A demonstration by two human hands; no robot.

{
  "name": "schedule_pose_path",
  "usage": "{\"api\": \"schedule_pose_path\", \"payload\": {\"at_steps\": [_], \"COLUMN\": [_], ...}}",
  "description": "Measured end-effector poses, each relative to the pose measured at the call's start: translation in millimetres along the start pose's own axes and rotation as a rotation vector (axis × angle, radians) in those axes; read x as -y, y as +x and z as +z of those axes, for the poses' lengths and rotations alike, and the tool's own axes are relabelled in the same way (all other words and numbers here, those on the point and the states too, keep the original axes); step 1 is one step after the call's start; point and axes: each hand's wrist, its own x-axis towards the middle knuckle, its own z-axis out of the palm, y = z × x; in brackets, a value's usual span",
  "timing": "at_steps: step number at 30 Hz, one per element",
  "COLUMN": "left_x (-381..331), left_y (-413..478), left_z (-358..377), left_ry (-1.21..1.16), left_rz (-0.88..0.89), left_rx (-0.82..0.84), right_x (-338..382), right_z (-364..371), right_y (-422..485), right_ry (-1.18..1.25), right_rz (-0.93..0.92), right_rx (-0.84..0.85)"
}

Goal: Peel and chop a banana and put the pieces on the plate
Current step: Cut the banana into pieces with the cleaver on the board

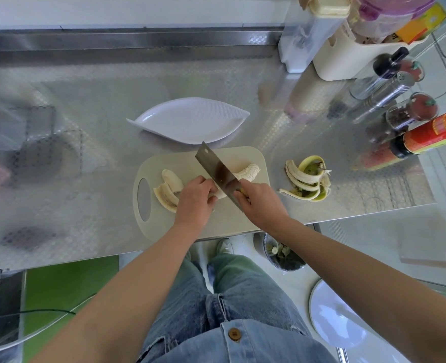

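A: Where's the banana?
B: Peeled, on the cutting board at frame centre, running under both hands; split pieces lie left.
A: And the hands?
B: Left hand curls down, pinning the banana. Right hand is closed around the cleaver, blade angled across it. The plate sits above, bare.

A row of bottles and a cream container were ranged along the steel counter. Below its edge a bin was seen, beside a white lid.
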Motion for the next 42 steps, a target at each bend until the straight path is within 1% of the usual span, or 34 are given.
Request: {"api": "schedule_pose_path", "payload": {"at_steps": [3, 10, 15, 17, 20, 24, 27, 31, 35, 40, 42], "left_x": [-0.8, 0.0, 0.4, -0.2, -0.4, -0.7, -0.9, -0.2, -1.1, 0.1, 0.2], "left_y": [0.6, -0.2, -0.5, -0.7, -0.6, -0.7, -0.3, 0.7, 0.2, 0.7, 0.3], "left_z": [-0.1, 0.5, 0.9, 0.1, -0.6, -0.7, -0.5, -0.1, -0.8, 0.3, 0.2], "left_ry": [0.001, -0.006, -0.012, -0.02, -0.026, -0.048, -0.028, -0.01, -0.008, -0.004, -0.006], "left_rz": [-0.001, -0.01, -0.006, -0.003, 0.002, -0.007, -0.005, -0.008, -0.004, -0.001, 0.002], "left_rx": [-0.001, -0.008, 0.005, 0.004, 0.008, 0.003, -0.002, -0.003, -0.006, -0.007, -0.008], "right_x": [0.3, 1.9, 1.1, -1.2, -0.9, 0.0, -2.4, -3.8, -3.6, -2.2, -1.4], "right_z": [-3.1, -6.0, 0.7, 3.9, 5.9, 6.4, 1.5, -1.4, -0.4, -3.5, -3.9], "right_y": [0.2, 2.4, 1.8, 1.1, -1.4, -2.0, -0.1, 1.0, 1.2, 0.4, 0.3], "right_ry": [-0.046, -0.106, -0.111, -0.092, 0.006, 0.078, 0.055, -0.015, -0.047, -0.037, -0.051], "right_rz": [-0.04, -0.048, -0.057, -0.036, 0.021, 0.057, 0.031, -0.026, -0.037, -0.05, -0.043], "right_rx": [0.019, 0.049, 0.104, 0.092, 0.058, -0.013, -0.032, 0.002, 0.02, -0.002, 0.02]}}
